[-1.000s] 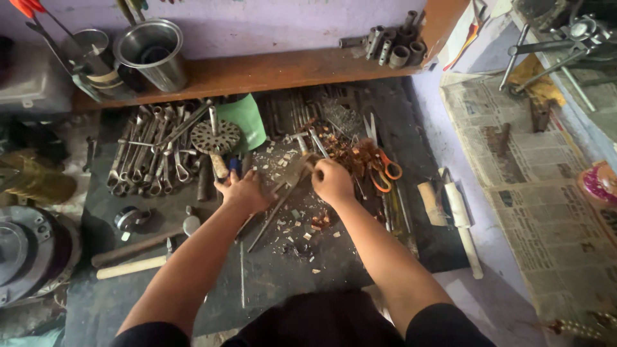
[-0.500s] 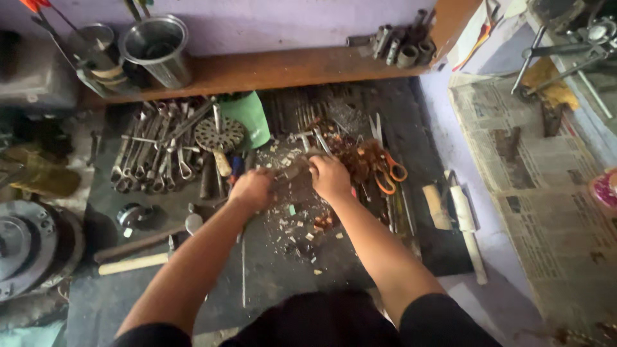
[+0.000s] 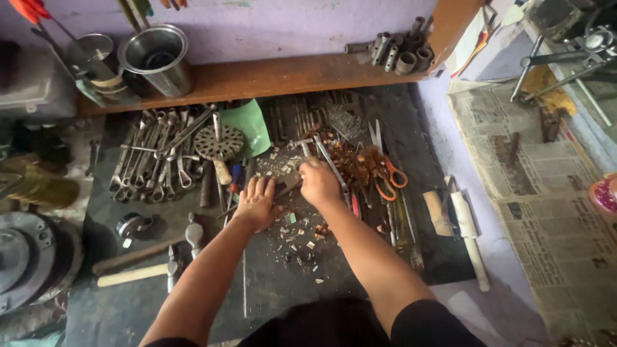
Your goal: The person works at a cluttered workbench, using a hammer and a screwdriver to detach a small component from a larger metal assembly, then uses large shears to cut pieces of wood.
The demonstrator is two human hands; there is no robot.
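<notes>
Opened out since the frame half a second earlier: left hand (image 3: pixel 257 202), then curled over the litter, now flat with fingers spread. Barely shifted over the same interval: right hand (image 3: pixel 318 183).

Left to right on the dark mat (image 3: pixel 270 295):
- At far left, two hammers (image 3: pixel 138 263) lying flat, well apart from either hand.
- Above them, a row of wrenches (image 3: pixel 151 160), with a perforated metal disc (image 3: pixel 220 142) just beside.
- Left hand palm down, fingers apart, pressing on the mat and gripping nothing; slim tools just beyond the fingertips.
- Between and below the hands, a scatter of small pale scraps (image 3: pixel 299 241).
- Right hand closed into a fist around a slender metal tool (image 3: pixel 329 159), shaft projecting away from the body towards the shelf; held end hidden inside the fist.
- Just right of that hand, orange-handled scissors (image 3: pixel 387 175) amid reddish shavings.
- Further right, a white-handled tool (image 3: pixel 468 228) at the mat edge, then newspaper (image 3: pixel 546 193).

Step in hand, as judged: working or sorting at the scrap pile, left hand steadying, right hand wielding the tool. Called for in any further move: a firm grip on the thin shaft and care among the crowded sharp tools.
</notes>
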